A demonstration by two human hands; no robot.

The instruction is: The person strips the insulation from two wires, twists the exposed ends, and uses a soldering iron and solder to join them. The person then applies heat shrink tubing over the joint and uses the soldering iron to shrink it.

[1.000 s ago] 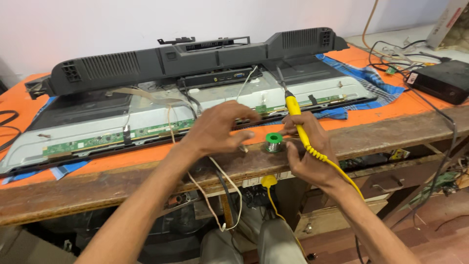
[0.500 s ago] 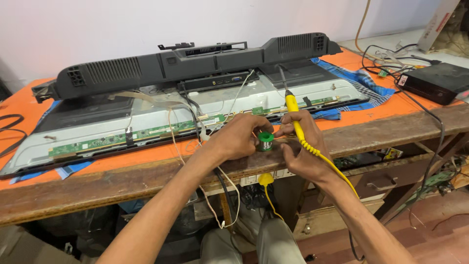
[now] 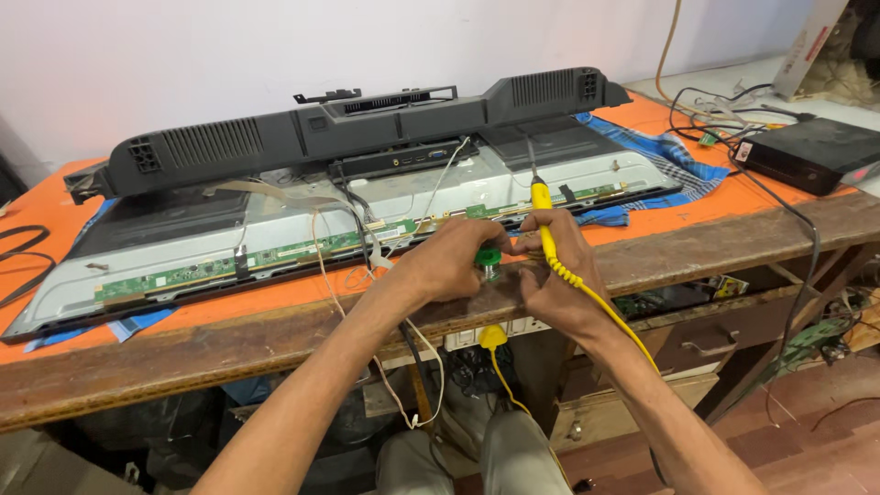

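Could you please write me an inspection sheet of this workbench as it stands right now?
Surface: wooden bench under an orange cover, worn front edge.
Job's things: opened flat panel lying face down, its black back cover behind it; green spool; yellow iron.
Clutter: black box at the right end; blue cloth under the panel.
Hands: left hand at the spool; right hand holds the iron upright.
Cables: yellow cord along the right forearm; yellow plug in the socket strip; black leads by the box.
Surroundings: white wall; drawers below.
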